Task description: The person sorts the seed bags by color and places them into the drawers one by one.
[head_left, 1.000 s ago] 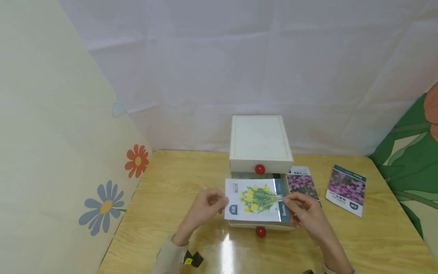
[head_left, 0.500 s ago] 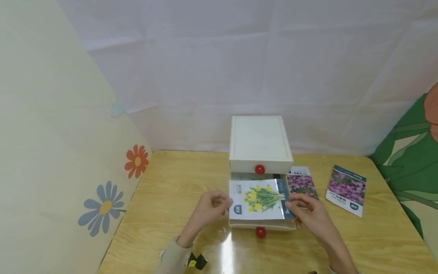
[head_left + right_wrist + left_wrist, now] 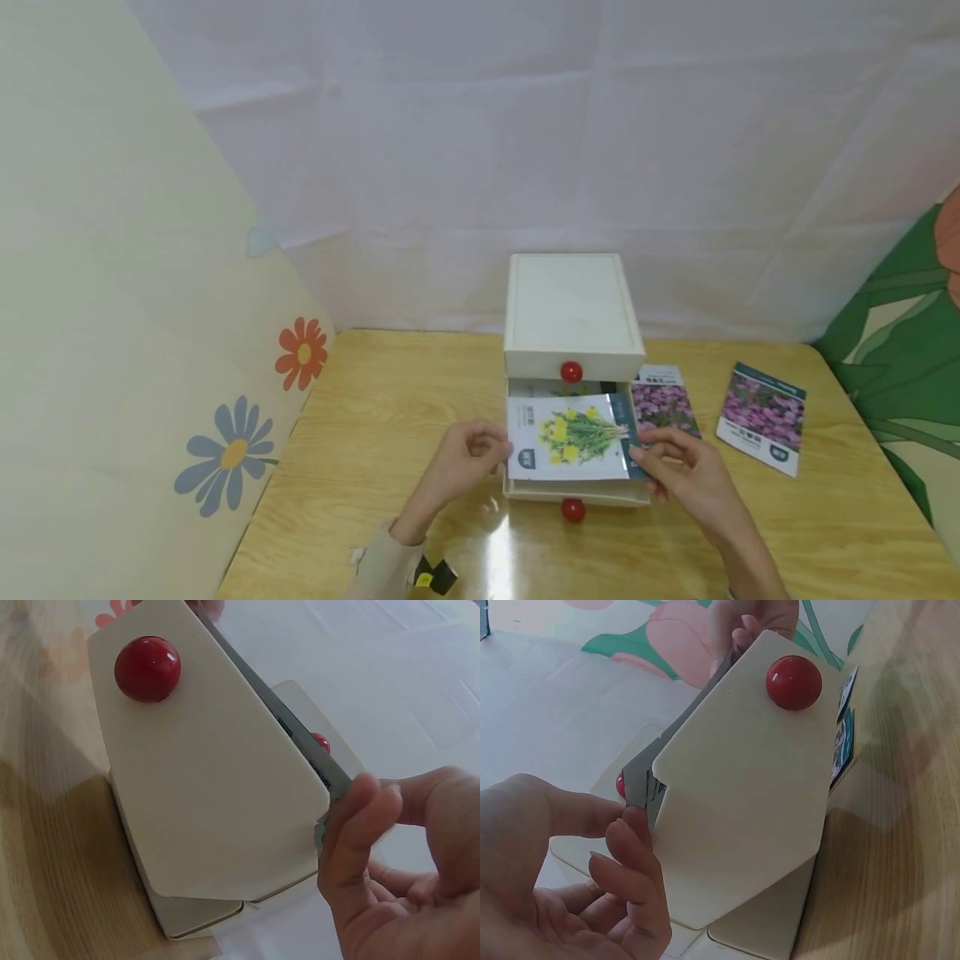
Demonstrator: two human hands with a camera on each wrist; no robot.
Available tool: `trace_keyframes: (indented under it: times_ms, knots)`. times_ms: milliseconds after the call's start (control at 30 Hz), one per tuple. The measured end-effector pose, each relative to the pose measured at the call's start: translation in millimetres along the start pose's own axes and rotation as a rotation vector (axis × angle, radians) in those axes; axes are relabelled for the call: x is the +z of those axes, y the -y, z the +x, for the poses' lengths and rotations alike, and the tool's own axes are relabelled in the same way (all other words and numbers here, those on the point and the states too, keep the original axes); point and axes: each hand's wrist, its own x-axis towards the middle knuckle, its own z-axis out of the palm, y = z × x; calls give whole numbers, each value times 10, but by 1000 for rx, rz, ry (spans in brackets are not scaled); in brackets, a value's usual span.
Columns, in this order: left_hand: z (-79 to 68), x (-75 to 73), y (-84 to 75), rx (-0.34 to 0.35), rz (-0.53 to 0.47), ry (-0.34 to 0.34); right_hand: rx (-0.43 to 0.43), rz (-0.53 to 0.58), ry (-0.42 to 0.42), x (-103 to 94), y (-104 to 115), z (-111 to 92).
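A white seed packet (image 3: pixel 573 437) printed with yellow flowers lies sideways over the pulled-out lower drawer (image 3: pixel 577 495) of a small white cabinet (image 3: pixel 573 302). My left hand (image 3: pixel 467 458) pinches the packet's left end between thumb and fingers. Its dark right end is pinched by my right hand (image 3: pixel 684 468). Both wrist views show the packet edge-on at the top of the drawer front (image 3: pixel 739 772), which bears a red knob (image 3: pixel 148 669). Behind the held packet, part of another packet (image 3: pixel 555 387) shows inside the drawer.
Two seed packets with pink-purple flowers lie on the wooden table (image 3: pixel 390 392): one packet (image 3: pixel 666 404) close against the cabinet's right side, the other packet (image 3: pixel 761 417) farther right. A black and yellow object (image 3: pixel 435 575) is near my left sleeve. A white cloth backdrop (image 3: pixel 465 167) hangs behind.
Both hands have shifted the yellow-flower packet slightly right, so it now sits more squarely over the drawer. The cabinet and the other packets have stayed put.
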Motion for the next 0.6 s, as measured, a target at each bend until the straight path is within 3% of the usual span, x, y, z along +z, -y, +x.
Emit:
trace_keyframes:
  times_ms: [600]
  knots:
    - [35, 10, 21, 8, 31, -1, 49, -45, -58, 38, -18, -55]
